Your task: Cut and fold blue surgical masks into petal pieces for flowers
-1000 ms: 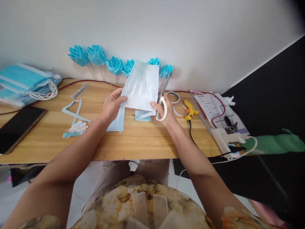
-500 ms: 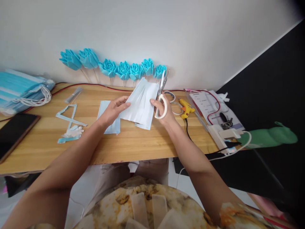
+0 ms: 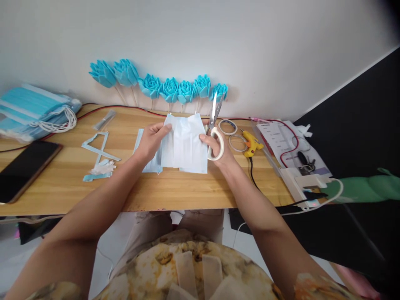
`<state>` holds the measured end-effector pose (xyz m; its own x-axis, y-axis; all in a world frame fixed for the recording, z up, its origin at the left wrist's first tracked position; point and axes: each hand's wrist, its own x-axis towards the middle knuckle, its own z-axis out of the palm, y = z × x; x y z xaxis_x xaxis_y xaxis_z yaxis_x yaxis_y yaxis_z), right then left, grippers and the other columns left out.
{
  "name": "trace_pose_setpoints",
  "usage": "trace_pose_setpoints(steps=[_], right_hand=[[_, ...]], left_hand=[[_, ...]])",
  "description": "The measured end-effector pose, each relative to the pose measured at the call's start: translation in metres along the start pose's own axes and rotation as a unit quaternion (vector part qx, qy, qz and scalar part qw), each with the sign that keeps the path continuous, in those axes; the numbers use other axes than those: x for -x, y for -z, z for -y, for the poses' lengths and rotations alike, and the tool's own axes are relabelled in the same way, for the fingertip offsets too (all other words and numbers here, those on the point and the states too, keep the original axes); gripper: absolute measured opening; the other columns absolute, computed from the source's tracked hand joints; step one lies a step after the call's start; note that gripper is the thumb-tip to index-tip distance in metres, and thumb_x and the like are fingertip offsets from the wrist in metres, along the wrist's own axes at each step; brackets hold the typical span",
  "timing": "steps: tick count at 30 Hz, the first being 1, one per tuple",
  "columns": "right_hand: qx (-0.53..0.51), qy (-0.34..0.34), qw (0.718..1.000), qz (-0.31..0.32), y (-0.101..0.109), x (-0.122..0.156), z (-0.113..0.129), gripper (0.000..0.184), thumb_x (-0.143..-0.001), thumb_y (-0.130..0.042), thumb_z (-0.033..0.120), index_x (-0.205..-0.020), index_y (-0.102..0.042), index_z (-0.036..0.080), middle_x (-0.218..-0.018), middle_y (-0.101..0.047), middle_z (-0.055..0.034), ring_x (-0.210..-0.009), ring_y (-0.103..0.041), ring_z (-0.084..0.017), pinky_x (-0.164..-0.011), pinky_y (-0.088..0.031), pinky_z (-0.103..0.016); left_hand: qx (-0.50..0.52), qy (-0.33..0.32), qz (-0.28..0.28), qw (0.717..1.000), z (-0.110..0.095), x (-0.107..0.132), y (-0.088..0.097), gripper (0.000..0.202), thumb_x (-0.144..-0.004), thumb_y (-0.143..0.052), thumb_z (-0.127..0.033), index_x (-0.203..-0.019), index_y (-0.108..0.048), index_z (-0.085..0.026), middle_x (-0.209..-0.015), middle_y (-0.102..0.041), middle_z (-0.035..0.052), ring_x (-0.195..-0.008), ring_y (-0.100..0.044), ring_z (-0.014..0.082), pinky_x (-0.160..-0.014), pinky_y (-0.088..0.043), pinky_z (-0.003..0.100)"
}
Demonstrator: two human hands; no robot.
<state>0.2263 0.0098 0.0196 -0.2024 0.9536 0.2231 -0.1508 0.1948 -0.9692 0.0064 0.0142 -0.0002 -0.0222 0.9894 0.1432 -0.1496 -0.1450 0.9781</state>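
My left hand point(image 3: 152, 139) pinches the left edge of a pale blue face mask point(image 3: 187, 143) that lies nearly flat over the wooden table point(image 3: 175, 191). My right hand point(image 3: 217, 146) grips white-handled scissors point(image 3: 215, 129) with the blades pointing up and away, and its thumb touches the mask's right edge. Another blue mask piece point(image 3: 146, 160) lies under the held one, by my left wrist.
Several blue fabric roses point(image 3: 162, 85) lean against the wall. A stack of masks point(image 3: 34, 112) and a phone point(image 3: 23, 168) lie at the left, cut strips point(image 3: 98, 156) nearby. Tape rolls point(image 3: 233, 133), a yellow glue gun point(image 3: 251, 143), papers, keys and a power strip point(image 3: 308, 183) fill the right.
The mask has come down from upright in front of the roses to nearly flat over the table. Both hands lowered with it, and the scissors stayed in my right hand.
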Motion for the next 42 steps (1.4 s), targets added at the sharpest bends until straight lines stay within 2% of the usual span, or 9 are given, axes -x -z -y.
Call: trace_pose_setpoints(steps=[3,7,13,18,22,26,31,37,42], right_hand=[[-0.014,-0.013,1.0,-0.011,0.0,0.0,0.002,0.041,-0.073,-0.079,0.039,-0.108,-0.065,0.023,-0.073,-0.051,0.0047,-0.063,-0.045,-0.011,-0.057,-0.037,-0.027],[-0.021,-0.035,0.999,-0.002,-0.001,0.0,0.001,0.045,-0.074,-0.08,0.042,-0.112,-0.065,0.023,-0.075,-0.055,0.0032,-0.064,-0.048,-0.013,-0.056,-0.038,-0.026],[-0.042,-0.044,0.998,-0.008,0.004,-0.004,-0.006,0.046,-0.076,-0.082,0.048,-0.113,-0.066,0.027,-0.085,-0.057,0.0017,-0.072,-0.054,-0.013,-0.06,-0.043,-0.026],[-0.021,-0.043,0.998,-0.039,0.003,-0.003,-0.002,0.044,-0.07,-0.085,0.048,-0.104,-0.066,0.027,-0.087,-0.056,0.0021,-0.076,-0.053,-0.013,-0.067,-0.047,-0.028],[-0.023,-0.039,0.999,-0.02,-0.002,-0.002,-0.001,0.048,-0.067,-0.087,0.046,-0.104,-0.064,0.026,-0.082,-0.057,0.0024,-0.074,-0.051,-0.013,-0.064,-0.043,-0.027],[-0.051,-0.067,0.996,0.005,-0.005,0.0,-0.004,0.048,-0.068,-0.086,0.046,-0.106,-0.063,0.025,-0.08,-0.055,0.0033,-0.067,-0.049,-0.012,-0.057,-0.038,-0.026],[-0.037,-0.078,0.996,-0.004,-0.006,0.002,-0.001,0.051,-0.069,-0.086,0.05,-0.108,-0.064,0.026,-0.083,-0.056,0.0025,-0.067,-0.049,-0.012,-0.056,-0.04,-0.026],[0.023,-0.032,0.999,0.008,-0.007,0.004,0.002,0.053,-0.072,-0.084,0.057,-0.113,-0.064,0.03,-0.09,-0.06,0.0003,-0.078,-0.056,-0.015,-0.069,-0.048,-0.03],[0.059,-0.022,0.998,0.014,-0.011,0.008,0.003,0.057,-0.066,-0.09,0.049,-0.112,-0.063,0.029,-0.084,-0.058,0.0027,-0.071,-0.053,-0.013,-0.063,-0.048,-0.029]], left_hand=[[0.041,0.011,-0.016,0.999,0.0,-0.002,0.0,0.034,-0.077,-0.079,-0.05,-0.069,-0.068,-0.019,-0.06,-0.063,-0.0019,-0.052,-0.052,0.0104,-0.052,-0.043,0.022],[0.066,0.02,-0.001,0.998,0.0,-0.001,-0.001,0.031,-0.077,-0.078,-0.047,-0.068,-0.069,-0.019,-0.063,-0.066,-0.0012,-0.054,-0.055,0.0102,-0.055,-0.046,0.021],[0.056,0.044,0.027,0.997,-0.002,0.003,-0.003,0.034,-0.076,-0.079,-0.049,-0.07,-0.068,-0.018,-0.066,-0.067,0.0002,-0.057,-0.057,0.0116,-0.055,-0.046,0.023],[-0.004,0.064,0.06,0.996,-0.007,0.01,-0.007,0.043,-0.077,-0.078,-0.056,-0.065,-0.064,-0.016,-0.061,-0.061,-0.0004,-0.051,-0.05,0.0098,-0.048,-0.038,0.022],[-0.011,0.09,0.092,0.992,-0.013,0.013,-0.012,0.05,-0.072,-0.08,-0.064,-0.07,-0.068,-0.016,-0.062,-0.061,-0.0005,-0.053,-0.052,0.0101,-0.048,-0.038,0.022],[0.01,0.083,0.107,0.991,-0.012,0.013,-0.015,0.046,-0.067,-0.086,-0.06,-0.076,-0.073,-0.016,-0.069,-0.069,0.0007,-0.058,-0.058,0.0114,-0.055,-0.045,0.022],[0.031,0.119,0.104,0.987,-0.011,0.014,-0.014,0.042,-0.066,-0.087,-0.057,-0.07,-0.073,-0.018,-0.065,-0.07,0.0023,-0.051,-0.059,0.0139,-0.048,-0.045,0.025],[-0.002,0.103,0.103,0.989,-0.009,0.015,-0.015,0.042,-0.068,-0.086,-0.057,-0.064,-0.07,-0.018,-0.06,-0.067,0.002,-0.048,-0.055,0.0127,-0.045,-0.04,0.024],[-0.053,0.072,0.127,0.988,-0.006,0.014,-0.016,0.046,-0.071,-0.081,-0.062,-0.064,-0.07,-0.018,-0.059,-0.063,0.001,-0.048,-0.052,0.0117,-0.043,-0.036,0.023]])
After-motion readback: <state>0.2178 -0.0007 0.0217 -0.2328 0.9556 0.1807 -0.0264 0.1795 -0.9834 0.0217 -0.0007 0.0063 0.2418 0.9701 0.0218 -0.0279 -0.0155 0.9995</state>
